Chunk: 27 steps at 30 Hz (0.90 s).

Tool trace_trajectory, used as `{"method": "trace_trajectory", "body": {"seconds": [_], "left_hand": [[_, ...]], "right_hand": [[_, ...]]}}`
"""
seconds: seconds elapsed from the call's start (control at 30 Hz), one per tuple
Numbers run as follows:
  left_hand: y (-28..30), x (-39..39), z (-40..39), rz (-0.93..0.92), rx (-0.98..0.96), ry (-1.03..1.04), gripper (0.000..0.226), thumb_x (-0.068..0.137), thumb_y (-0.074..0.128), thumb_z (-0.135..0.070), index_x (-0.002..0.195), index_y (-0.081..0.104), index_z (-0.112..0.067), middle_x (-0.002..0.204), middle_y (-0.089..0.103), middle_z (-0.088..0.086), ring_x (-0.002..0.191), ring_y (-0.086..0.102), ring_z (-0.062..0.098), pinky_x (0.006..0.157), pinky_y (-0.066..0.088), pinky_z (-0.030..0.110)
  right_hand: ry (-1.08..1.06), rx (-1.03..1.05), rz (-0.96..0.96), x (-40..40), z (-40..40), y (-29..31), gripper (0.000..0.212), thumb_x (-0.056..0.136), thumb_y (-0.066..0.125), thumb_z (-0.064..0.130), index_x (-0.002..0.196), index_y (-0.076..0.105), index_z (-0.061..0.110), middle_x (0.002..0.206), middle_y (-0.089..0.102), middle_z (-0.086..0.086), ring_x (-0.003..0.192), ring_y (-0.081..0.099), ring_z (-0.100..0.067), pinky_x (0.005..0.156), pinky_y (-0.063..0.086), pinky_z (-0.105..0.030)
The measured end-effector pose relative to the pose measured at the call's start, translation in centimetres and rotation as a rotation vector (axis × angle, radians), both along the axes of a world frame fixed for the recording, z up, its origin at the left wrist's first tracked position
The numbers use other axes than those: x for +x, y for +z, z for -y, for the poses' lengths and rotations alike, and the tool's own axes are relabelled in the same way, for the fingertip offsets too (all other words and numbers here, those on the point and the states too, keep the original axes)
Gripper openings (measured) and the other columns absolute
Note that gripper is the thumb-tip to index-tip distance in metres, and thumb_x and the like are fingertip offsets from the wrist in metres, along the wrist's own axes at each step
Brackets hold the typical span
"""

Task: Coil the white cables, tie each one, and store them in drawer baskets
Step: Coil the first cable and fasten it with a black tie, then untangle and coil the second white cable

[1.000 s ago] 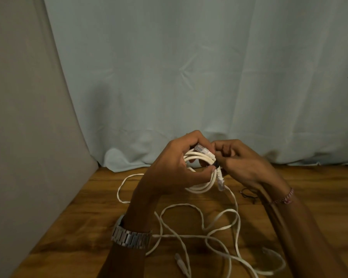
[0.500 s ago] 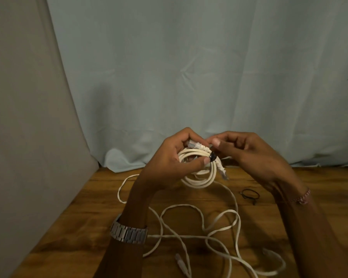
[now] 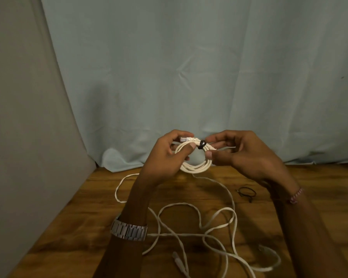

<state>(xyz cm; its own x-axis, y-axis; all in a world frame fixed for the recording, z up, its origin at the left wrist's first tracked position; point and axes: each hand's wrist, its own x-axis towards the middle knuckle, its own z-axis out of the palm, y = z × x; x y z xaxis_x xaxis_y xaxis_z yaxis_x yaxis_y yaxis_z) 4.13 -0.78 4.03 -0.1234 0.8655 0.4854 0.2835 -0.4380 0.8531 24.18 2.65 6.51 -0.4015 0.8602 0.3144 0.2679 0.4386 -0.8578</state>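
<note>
White cable, wound into a small coil point(image 3: 197, 161), hangs in the air above the far part of the wooden table point(image 3: 88, 213), held up between both hands in front of the pale blue curtain point(image 3: 189, 67). A black tie point(image 3: 201, 144) wraps the top of the coil, where the strands bunch together. The left hand point(image 3: 165, 157) grasps the coil from its left side, thumb pressed on the strands just left of the tie and fingers curled over the clear plug point(image 3: 183, 139) that sticks out at the top. The right hand point(image 3: 245, 155) pinches the coil on the other side of the tie, thumb below and fingers above; a second plug end seems to lie under those fingers, though it is mostly hidden.

A metal watch point(image 3: 129, 230) sits on the left wrist, and a thin beaded bracelet point(image 3: 296, 195) on the right.

Below the hands, loose white cables point(image 3: 189, 223) sprawl in overlapping loops across the middle and near part of the table, one loop reaching toward the left edge and others running off the near edge. A plug point(image 3: 177, 258) on one loose end lies near the near edge. A spare black tie point(image 3: 246, 192) lies flat on the wood toward the right, apart from the loops. A grey panel point(image 3: 28, 117) stands along the left edge of the table.
</note>
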Motion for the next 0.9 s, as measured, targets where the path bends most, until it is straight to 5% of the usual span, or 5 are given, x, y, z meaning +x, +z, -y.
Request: {"method": "trace_trajectory", "body": {"seconds": [0.23, 0.4, 0.63, 0.77, 0.9], "left_hand": [[-1.0, 0.2, -0.6, 0.087, -0.188, -0.222, 0.036, 0.087, 0.075, -0.014, 0.120, 0.066, -0.005, 0.104, 0.076, 0.011, 0.097, 0.073, 0.023, 0.088, 0.058, 0.031], [-1.6, 1.7, -0.7, 0.191, -0.253, -0.305, 0.027, 0.088, 0.070, -0.002, 0.114, 0.065, 0.003, 0.095, 0.077, 0.017, 0.080, 0.075, 0.021, 0.063, 0.059, 0.024], [-2.7, 3.8, -1.2, 0.187, -0.249, -0.344, 0.029, 0.083, 0.076, 0.002, 0.110, 0.067, -0.002, 0.098, 0.077, 0.016, 0.086, 0.075, 0.028, 0.068, 0.064, 0.036], [-3.5, 5.3, -1.7, 0.041, -0.214, -0.307, 0.032, 0.081, 0.079, 0.000, 0.109, 0.066, -0.008, 0.092, 0.078, 0.006, 0.081, 0.074, 0.019, 0.063, 0.058, 0.027], [-4.5, 7.7, -2.4, -0.069, -0.157, -0.325, 0.044, 0.073, 0.083, 0.006, 0.112, 0.065, -0.003, 0.094, 0.078, 0.008, 0.088, 0.076, 0.019, 0.080, 0.060, 0.030]], "right_hand": [[0.000, -0.215, -0.246, 1.5, -0.5, -1.0, 0.021, 0.085, 0.075, 0.000, 0.106, 0.074, 0.000, 0.093, 0.077, -0.019, 0.080, 0.075, -0.024, 0.066, 0.062, -0.027], [-0.023, -0.257, -0.273, 3.0, -0.4, -2.9, 0.023, 0.083, 0.077, 0.002, 0.107, 0.074, 0.001, 0.093, 0.078, -0.017, 0.084, 0.076, -0.027, 0.073, 0.064, -0.032], [-0.060, -0.271, -0.344, 5.1, 0.6, -4.2, 0.023, 0.085, 0.076, 0.002, 0.107, 0.074, 0.002, 0.094, 0.078, -0.016, 0.084, 0.077, -0.023, 0.069, 0.062, -0.026], [-0.033, -0.212, -0.195, 7.1, 0.9, -4.3, 0.027, 0.085, 0.078, 0.004, 0.111, 0.075, 0.011, 0.098, 0.079, -0.007, 0.093, 0.076, -0.023, 0.078, 0.061, -0.026], [-0.176, -0.045, 0.087, 9.7, 0.6, -4.6, 0.030, 0.078, 0.085, 0.010, 0.102, 0.077, 0.025, 0.089, 0.079, 0.005, 0.084, 0.074, -0.009, 0.063, 0.050, -0.012]]}}
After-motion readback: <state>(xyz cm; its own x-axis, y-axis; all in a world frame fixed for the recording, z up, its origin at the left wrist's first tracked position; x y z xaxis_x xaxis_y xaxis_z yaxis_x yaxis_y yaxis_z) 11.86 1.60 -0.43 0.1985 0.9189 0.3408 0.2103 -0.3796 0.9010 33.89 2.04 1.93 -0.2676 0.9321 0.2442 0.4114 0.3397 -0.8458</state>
